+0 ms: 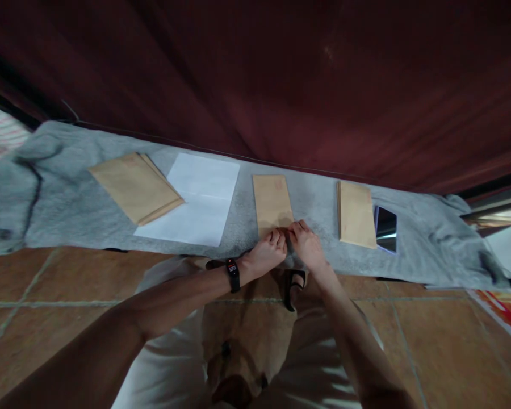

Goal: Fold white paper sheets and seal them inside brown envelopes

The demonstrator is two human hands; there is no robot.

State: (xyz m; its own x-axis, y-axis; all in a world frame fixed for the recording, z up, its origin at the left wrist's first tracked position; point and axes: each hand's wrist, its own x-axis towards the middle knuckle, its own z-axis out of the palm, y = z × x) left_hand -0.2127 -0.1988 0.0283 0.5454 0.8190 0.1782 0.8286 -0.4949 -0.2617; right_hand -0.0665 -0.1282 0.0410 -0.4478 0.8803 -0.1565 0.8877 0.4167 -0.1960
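A brown envelope (273, 201) lies on a grey cloth (68, 199) in front of me. My left hand (267, 253), with a dark band on its wrist, has its fingers curled and pinches the envelope's near edge. My right hand (307, 244) is pinched on the same edge, right beside the left one. Both hands touch each other at the fingertips.
A stack of brown envelopes (136, 186) and white paper sheets (196, 199) lie to the left. Another brown envelope pile (356, 214) and a dark phone (385, 229) lie to the right. A dark red curtain (281, 74) hangs behind. Tiled floor (443, 341) below.
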